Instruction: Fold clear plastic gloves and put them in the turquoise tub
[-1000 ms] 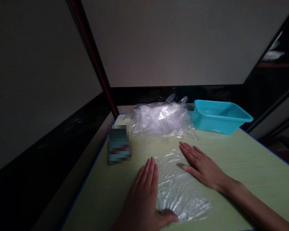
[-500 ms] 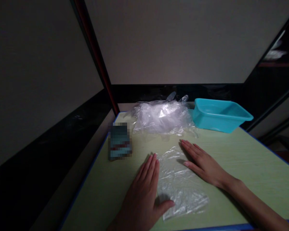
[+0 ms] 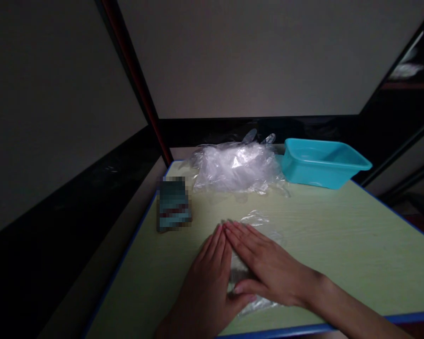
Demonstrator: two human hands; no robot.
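A thin clear plastic sheet or bag (image 3: 256, 219) lies on the pale green table near its front edge, mostly covered by the hands. My left hand (image 3: 210, 278) rests flat along its left side, fingers stretched forward and thumb out to the right. Across the middle of the plastic lies my right hand (image 3: 268, 263), palm down with fingers straight; its fingertips meet those of my left hand. Neither hand grips anything. Further back is a heap of crumpled clear plastic (image 3: 236, 167).
A turquoise plastic basin (image 3: 321, 169) stands at the back right of the table (image 3: 342, 235). At the left edge lies a pixelated, dark teal flat object (image 3: 174, 205). A grey panel wall (image 3: 254, 61) rises behind the table.
My right hand has moved left from the right side of the plastic onto it, up against my left hand. My left hand has hardly moved. The view has shifted slightly.
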